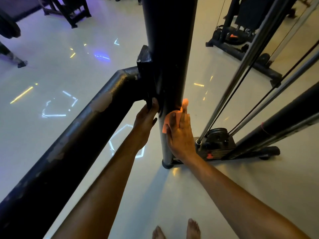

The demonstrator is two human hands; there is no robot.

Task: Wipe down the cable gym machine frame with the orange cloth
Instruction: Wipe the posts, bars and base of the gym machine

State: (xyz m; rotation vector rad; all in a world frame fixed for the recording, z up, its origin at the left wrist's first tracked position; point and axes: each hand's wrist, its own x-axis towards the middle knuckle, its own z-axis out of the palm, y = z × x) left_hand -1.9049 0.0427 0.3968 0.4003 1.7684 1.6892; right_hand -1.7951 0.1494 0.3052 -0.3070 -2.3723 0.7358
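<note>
Right hand (179, 133) presses the orange cloth (174, 116) against the black upright post (170, 54) at frame center, fingers fairly straight over the cloth, while left hand (146, 118) at 9 o'clock of it curls around the bracket (146, 78) joining the angled bar (72, 135).

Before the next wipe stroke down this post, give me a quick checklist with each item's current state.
1. Orange cloth held in right hand: ok.
2. Cloth pressed on the upright post: ok.
3. Left hand steadying at the bracket: ok.
4. Post below the cloth free of obstacles down to its foot: ok.
5. Bare feet clear of the base: ok.
6. Cloth clean enough: cannot tell.
</note>
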